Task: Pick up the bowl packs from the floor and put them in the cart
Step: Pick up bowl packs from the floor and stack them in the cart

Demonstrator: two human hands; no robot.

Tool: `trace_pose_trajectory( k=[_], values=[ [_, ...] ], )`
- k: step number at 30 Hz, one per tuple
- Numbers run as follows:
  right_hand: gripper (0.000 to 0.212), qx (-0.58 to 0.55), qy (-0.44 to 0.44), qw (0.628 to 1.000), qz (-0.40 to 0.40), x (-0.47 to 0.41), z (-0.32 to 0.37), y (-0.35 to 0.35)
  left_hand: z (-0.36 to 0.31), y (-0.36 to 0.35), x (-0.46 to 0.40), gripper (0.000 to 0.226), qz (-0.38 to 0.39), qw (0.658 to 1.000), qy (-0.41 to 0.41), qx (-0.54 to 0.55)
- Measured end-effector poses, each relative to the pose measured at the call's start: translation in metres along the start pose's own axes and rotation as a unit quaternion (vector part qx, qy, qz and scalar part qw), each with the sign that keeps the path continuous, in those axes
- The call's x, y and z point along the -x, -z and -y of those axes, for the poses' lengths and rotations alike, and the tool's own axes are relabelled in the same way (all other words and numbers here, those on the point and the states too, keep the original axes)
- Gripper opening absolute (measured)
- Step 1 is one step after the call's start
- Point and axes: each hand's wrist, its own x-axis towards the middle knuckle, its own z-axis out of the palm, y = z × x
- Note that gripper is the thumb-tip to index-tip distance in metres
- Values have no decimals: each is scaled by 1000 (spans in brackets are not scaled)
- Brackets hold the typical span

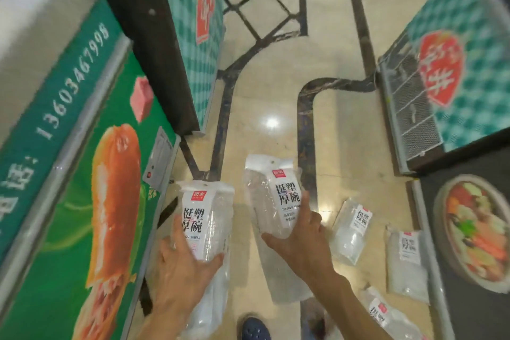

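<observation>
Left grip: the left hand (179,262) has its fingers and thumb curled round the lower part of one bowl pack (205,218), held upright with its label facing up toward the camera.
Right grip: the right hand (300,240) pinches a second bowl pack (276,199) near its lower end, one finger stretched up along the label; this pack tilts slightly to the left.
Packs in hand: both are lifted clear of the floor (270,69), side by side, just apart from each other.
Packs left: three more packs lie flat on the floor to the right of the right grip, one just beside it (352,229), one further right (405,259), and one below it near the lower edge (386,312).
Cart: not in view, so nothing shows how many packs it already holds.
Progress: judged from this, two packs are picked up but not yet delivered, and at least three remain; the job looks partly done at most.
Room: a shop aisle with glossy cream tile and dark inlaid lines, a ceiling light reflected ahead of the grips.
Surroundings: a green freezer cabinet (82,174) with food pictures stands left of the left grip; teal-checked display units (455,69) stand ahead and to the right.
Underfoot: a dark blue shoe (254,330) shows below the grips.
</observation>
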Motion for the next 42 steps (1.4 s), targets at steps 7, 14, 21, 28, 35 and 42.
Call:
trace_pose_trajectory(
  k=[7,14,21,28,35,42],
  values=[
    [137,-7,3,992,-127,108,23,213,-194,120,107,135,37,988,-149,-16],
    [136,-107,-113,977,-148,241,12,369,-314,175,202,141,114,951,-273,-87],
    [137,-168,-260,919,-244,422,-33,391,-361,180,316,137,212,878,-393,-169],
    [137,-279,-400,794,-364,623,-74,348,-358,158,470,138,322,749,-525,-243],
    [130,-284,-514,655,-476,828,-114,296,-314,119,668,142,404,580,-645,-288],
    [126,-260,-595,532,-543,1034,-143,216,-204,95,885,122,452,404,-745,-276]
  ],
)
